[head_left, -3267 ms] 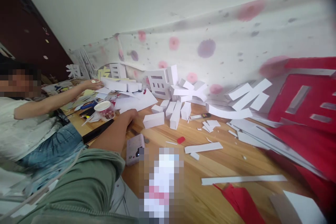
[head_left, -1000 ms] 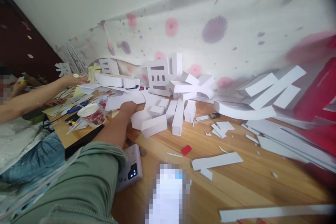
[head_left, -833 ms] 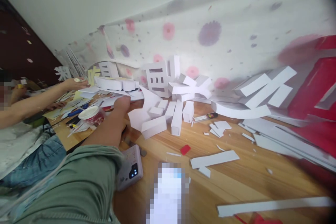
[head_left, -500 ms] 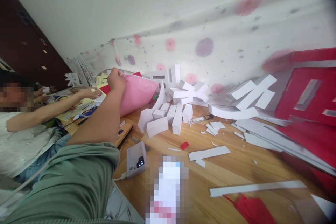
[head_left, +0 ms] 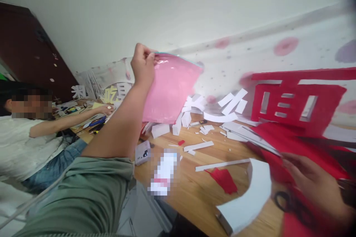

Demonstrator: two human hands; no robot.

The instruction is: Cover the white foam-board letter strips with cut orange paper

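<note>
My left hand (head_left: pixel 143 64) is raised at the centre, its thumb and fingers closed on the top left corner of a glossy pink plastic bag (head_left: pixel 169 89). A thin blue strip runs along the bag's top edge, and the bag hangs down over some white pieces. At the lower right, my right hand (head_left: pixel 314 181) has its fingers bent together at the end of stacked white boards (head_left: pixel 244 135), over red sheet material (head_left: pixel 278 133). What its fingertips pinch is not clear. Below that hand lie black-handled scissors (head_left: pixel 294 205), partly blurred.
A curved white piece (head_left: pixel 250 200) lies at the table's front edge. Red cut-out lettering (head_left: pixel 294 100) stands at the right. Power bank (head_left: pixel 142 152), blurred phone (head_left: pixel 164 172), red scrap (head_left: pixel 224 180) and white strips lie on the wooden table (head_left: pixel 191 192). A co-worker (head_left: pixel 25 144) sits at left.
My left hand has lifted the pink bag up and right, so more of it shows. My right hand, the scissors and the curved white piece have come into view. The camera has turned.
</note>
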